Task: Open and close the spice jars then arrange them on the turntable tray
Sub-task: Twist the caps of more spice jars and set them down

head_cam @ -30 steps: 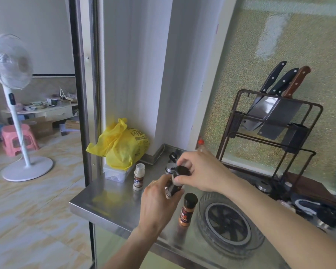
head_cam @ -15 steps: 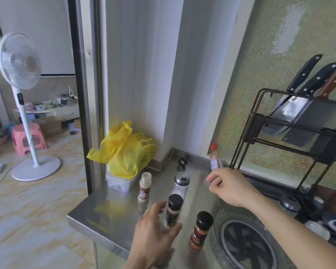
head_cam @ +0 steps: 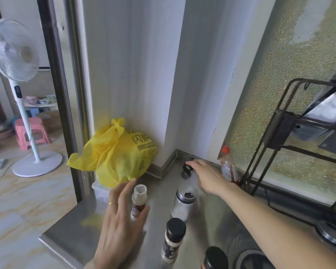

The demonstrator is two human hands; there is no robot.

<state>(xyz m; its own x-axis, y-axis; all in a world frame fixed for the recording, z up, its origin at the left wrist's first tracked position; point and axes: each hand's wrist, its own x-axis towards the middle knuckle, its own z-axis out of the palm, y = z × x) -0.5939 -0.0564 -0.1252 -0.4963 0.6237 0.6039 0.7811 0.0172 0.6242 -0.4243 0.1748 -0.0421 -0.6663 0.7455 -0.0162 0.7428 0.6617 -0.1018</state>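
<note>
— Looking down at what, exactly?
— A steel counter [head_cam: 70, 230] set in a white wall corner, frosted glass to the right. A yellow bag [head_cam: 114, 154] sits on a clear box at the back left. Through the doorway: a white fan [head_cam: 14, 53], a pink stool [head_cam: 30, 131], tiled floor.
— And on the right?
— A dark wire rack [head_cam: 279, 121] holding blades, partly out of frame.
— Where are the hands?
— The left hand [head_cam: 118, 226] hovers palm down, fingers spread apart, gripping nothing, just beside a white-capped jar [head_cam: 138, 202]. A ring shows on one finger. The right hand [head_cam: 208, 177] reaches far back toward the corner, fingers loosely extended, empty, over a small black ring-shaped piece [head_cam: 187, 168]; whether it touches, I cannot tell.
— The jars?
— All upright, long axes vertical. The white-capped one stands left; a clear jar with a steel lid [head_cam: 183, 202] stands mid-counter; a black-capped jar [head_cam: 173, 239] is nearer the camera; another black cap [head_cam: 215, 257] shows at the bottom edge. A red-capped bottle [head_cam: 228, 167] stands by the glass, tilted slightly.
— The tray?
— Only a dark round rim [head_cam: 246, 257] at the bottom right, with no jars on the visible part.
</note>
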